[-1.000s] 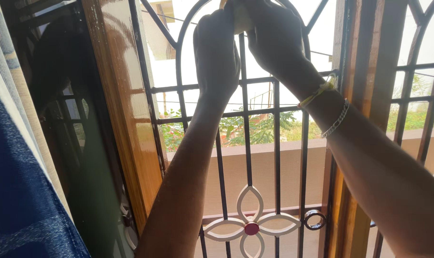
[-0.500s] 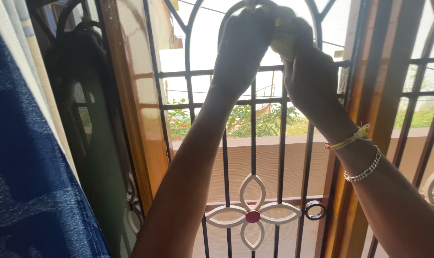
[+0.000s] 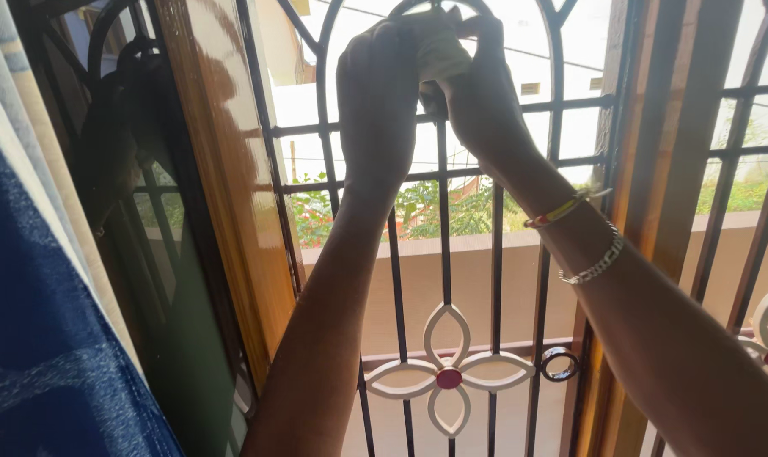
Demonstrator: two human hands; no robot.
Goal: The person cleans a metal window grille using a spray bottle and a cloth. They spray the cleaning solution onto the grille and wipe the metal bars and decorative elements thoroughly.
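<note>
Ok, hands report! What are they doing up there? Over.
Left hand and right hand raised, gripping pale cloth on window grille. Nothing blocking.

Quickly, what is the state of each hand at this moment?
Left hand: closed on a pale cloth at the window grille.
Right hand: closed on the same cloth.

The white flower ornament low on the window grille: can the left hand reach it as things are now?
Probably yes. The left hand grips a pale cloth at the grille's arch, and the white flower ornament sits below on the same grille, with nothing in front of it.
</note>
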